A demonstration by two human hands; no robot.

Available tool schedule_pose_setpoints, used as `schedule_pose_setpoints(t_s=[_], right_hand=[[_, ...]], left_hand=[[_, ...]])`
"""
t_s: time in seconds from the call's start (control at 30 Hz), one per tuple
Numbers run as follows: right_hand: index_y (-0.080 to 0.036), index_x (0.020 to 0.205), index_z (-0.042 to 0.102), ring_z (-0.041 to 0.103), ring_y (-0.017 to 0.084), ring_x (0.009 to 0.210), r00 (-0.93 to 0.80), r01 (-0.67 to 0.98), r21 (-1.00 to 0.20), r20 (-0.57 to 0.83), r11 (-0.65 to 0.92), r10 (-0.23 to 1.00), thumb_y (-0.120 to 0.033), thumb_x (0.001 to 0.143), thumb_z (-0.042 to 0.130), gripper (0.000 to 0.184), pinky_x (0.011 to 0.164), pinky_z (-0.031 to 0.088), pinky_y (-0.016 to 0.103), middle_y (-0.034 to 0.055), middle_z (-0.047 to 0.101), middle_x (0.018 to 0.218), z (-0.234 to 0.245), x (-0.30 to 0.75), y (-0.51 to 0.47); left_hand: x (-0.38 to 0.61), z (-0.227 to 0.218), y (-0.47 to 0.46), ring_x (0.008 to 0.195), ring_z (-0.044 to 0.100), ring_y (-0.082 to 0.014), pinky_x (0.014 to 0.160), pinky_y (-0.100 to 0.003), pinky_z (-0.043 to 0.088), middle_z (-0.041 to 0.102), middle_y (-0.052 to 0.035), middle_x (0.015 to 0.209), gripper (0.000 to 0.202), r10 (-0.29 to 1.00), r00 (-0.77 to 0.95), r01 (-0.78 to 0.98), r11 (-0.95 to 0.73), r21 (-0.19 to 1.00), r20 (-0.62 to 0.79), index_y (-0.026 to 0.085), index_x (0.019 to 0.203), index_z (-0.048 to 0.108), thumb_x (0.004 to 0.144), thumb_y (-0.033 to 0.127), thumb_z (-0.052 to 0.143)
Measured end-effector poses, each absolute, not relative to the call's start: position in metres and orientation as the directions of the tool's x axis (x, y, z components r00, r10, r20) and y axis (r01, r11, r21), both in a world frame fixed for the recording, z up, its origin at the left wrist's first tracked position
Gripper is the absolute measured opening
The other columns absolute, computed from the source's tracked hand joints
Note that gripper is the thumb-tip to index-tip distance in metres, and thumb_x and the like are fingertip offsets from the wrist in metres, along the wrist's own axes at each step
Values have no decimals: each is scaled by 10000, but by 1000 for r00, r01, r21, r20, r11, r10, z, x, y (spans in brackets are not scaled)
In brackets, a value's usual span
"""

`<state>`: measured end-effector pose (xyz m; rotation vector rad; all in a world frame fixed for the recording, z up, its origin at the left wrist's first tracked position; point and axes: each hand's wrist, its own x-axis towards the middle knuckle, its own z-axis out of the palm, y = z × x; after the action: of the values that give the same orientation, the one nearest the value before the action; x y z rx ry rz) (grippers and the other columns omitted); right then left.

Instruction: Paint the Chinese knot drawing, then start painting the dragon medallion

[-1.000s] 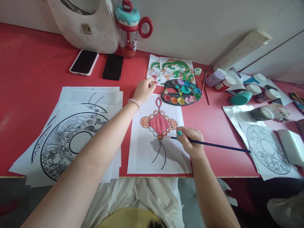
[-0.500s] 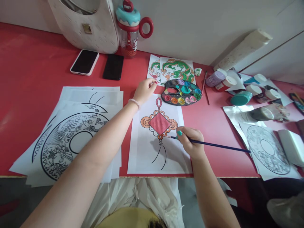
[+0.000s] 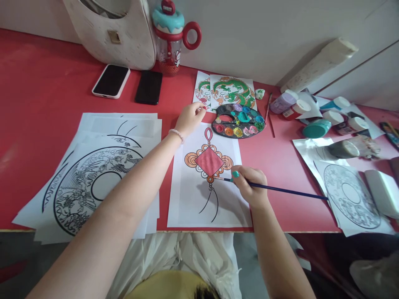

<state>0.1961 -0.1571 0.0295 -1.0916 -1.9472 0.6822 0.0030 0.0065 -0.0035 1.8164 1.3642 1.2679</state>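
Note:
My right hand (image 3: 250, 185) is closed around a dark blue paintbrush (image 3: 280, 190), whose tip touches the lower orange loop of a knot drawing. That drawing sheet (image 3: 187, 207) lies flat before me. Its centre diamond is painted red, the side coils orange, and the hanging lines are black outlines. My left hand (image 3: 190, 117), with a beaded bracelet, rests at the top edge of the sheet, its fingers curled closed; nothing shows in them, and the palm side is hidden. Just right of it sits a black paint palette (image 3: 238, 121) with several colours in its wells.
Several printed outline sheets (image 3: 102, 166) lie under my left forearm. Behind are two phones (image 3: 111, 81), a white bag (image 3: 124, 45), a lidded cup (image 3: 170, 45) and painted dragon pictures (image 3: 233, 89). On the right stand paint bottles (image 3: 296, 109) and a jar of dark liquid (image 3: 343, 148).

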Motion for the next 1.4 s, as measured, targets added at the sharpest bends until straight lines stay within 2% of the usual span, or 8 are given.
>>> schedule_pose_setpoints(t_s=[0.3, 0.67, 0.97, 1.17, 1.4], right_hand=[[-182, 535, 427, 367, 74, 463, -383, 431, -735, 376, 523, 844, -297, 880, 481, 367, 450, 301, 220, -18, 407, 491, 27, 194, -155], [-177, 540, 422, 290, 53, 425, -311, 475, -743, 360, 472, 879, -293, 889, 470, 370, 428, 264, 214, -46, 338, 461, 27, 195, -157], [-178, 539, 430, 319, 65, 451, -366, 462, -745, 334, 481, 869, -296, 882, 469, 364, 434, 282, 213, -32, 365, 481, 29, 193, -156], [-175, 532, 423, 281, 52, 424, -268, 475, -772, 331, 423, 905, -318, 876, 489, 378, 426, 256, 214, -46, 349, 457, 24, 195, -157], [-179, 536, 433, 313, 65, 438, -332, 446, -772, 327, 453, 885, -323, 882, 470, 377, 436, 284, 218, -34, 369, 468, 26, 193, -156]], left_hand=[[3, -6, 8, 654, 547, -136, 619, -255, 412, 618, -32, 695, 154, 932, 44, 419, -345, 840, 361, 163, 829, 608, 866, 235, 477], [3, -5, 8, 688, 564, -146, 646, -270, 420, 618, -41, 729, 188, 935, 65, 460, -339, 821, 349, 154, 860, 607, 893, 253, 451], [3, -8, 10, 634, 528, -139, 602, -273, 394, 579, -22, 676, 204, 931, 51, 461, -343, 819, 361, 169, 853, 605, 893, 306, 459], [2, -8, 10, 644, 523, -139, 610, -274, 389, 569, -15, 665, 181, 928, 57, 445, -353, 823, 368, 170, 843, 597, 893, 283, 465], [2, -8, 9, 637, 529, -142, 616, -279, 402, 578, -17, 662, 170, 931, 56, 447, -347, 824, 361, 171, 859, 606, 890, 267, 469]])
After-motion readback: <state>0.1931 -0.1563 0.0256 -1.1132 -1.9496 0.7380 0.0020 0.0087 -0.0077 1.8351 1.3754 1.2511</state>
